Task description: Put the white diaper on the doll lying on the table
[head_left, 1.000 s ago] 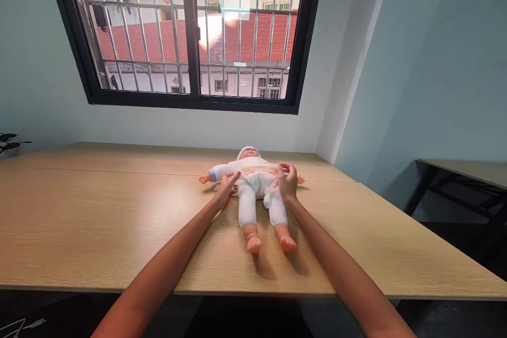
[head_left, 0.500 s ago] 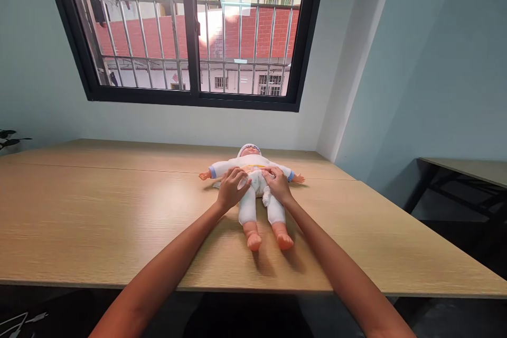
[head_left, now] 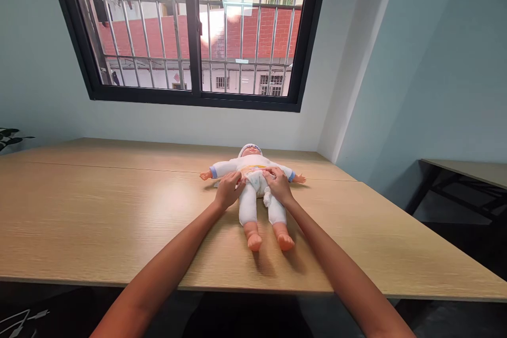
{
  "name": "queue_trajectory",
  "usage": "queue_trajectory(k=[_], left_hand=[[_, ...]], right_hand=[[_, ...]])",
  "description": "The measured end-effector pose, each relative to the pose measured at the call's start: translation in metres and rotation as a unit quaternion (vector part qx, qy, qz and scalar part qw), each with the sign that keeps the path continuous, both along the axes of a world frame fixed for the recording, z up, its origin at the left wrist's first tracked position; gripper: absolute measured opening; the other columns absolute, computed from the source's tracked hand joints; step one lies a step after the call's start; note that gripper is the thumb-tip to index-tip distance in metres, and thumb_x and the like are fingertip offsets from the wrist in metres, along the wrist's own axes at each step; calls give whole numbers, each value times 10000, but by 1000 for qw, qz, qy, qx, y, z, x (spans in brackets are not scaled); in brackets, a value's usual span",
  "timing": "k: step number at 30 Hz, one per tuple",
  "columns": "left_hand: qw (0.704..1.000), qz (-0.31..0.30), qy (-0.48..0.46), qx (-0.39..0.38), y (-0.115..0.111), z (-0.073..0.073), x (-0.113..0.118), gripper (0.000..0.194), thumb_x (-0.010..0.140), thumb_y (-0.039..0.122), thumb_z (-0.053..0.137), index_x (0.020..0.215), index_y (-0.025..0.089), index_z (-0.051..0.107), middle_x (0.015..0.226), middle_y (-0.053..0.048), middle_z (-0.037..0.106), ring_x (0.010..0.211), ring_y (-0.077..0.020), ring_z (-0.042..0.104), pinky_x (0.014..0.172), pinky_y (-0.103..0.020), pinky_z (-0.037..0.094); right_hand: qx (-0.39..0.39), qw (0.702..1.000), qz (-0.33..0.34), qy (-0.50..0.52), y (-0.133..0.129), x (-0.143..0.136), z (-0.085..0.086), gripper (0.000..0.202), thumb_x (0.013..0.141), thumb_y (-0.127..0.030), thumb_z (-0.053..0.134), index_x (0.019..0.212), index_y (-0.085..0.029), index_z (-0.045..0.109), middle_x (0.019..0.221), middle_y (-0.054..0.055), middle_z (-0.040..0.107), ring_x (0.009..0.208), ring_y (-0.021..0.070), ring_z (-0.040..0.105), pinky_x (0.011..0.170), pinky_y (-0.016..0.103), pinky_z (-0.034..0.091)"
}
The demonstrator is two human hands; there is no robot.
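Head view: doll point(head_left: 255, 160) lies face up between and just past both hands, head away from me, bare feet toward me. White diaper point(head_left: 257, 182) sits at its hips, in the gap between the hands. Left hand point(head_left: 229, 190) is at the diaper's left side, fingers curled, thumb near them; I can't tell if it pinches anything. Right hand point(head_left: 278, 184) has bent fingers on the diaper's upper right front; can't tell if they pinch or just press. Crumpled white bunch point(head_left: 267, 198) is just below the right hand, on the doll's leg. Wooden table point(head_left: 158, 227) is under all of it. Barred window point(head_left: 196, 96) is well beyond the grip, plant point(head_left: 10, 140) far left, second table point(head_left: 471, 173) far right. I see white cable point(head_left: 24, 320) low left, below the table edge.
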State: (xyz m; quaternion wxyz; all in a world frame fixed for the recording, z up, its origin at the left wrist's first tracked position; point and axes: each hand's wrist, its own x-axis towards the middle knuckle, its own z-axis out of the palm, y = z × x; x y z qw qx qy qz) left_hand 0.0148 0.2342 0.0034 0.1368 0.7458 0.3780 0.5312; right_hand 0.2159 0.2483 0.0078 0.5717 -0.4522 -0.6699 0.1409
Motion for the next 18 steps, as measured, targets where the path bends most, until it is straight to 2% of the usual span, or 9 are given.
queue_trajectory(k=[9, 18], left_hand=[[999, 10, 30, 7, 4, -5, -4, 301, 919, 258, 473, 622, 234, 431, 658, -29, 527, 645, -218, 480, 750, -349, 379], [995, 41, 47, 78, 2, 0, -1, 291, 919, 268, 443, 640, 239, 367, 675, -26, 477, 717, -225, 483, 776, -358, 389]], right_hand=[[8, 1000, -9, -19, -3, -1, 2, 313, 863, -460, 518, 898, -209, 703, 1020, 98, 687, 1050, 281, 580, 1022, 447, 396], [12, 999, -15, -30, -1, 0, 1, 320, 877, -456, 495, 901, -202, 688, 1009, 90, 681, 1017, 263, 579, 999, 425, 411]])
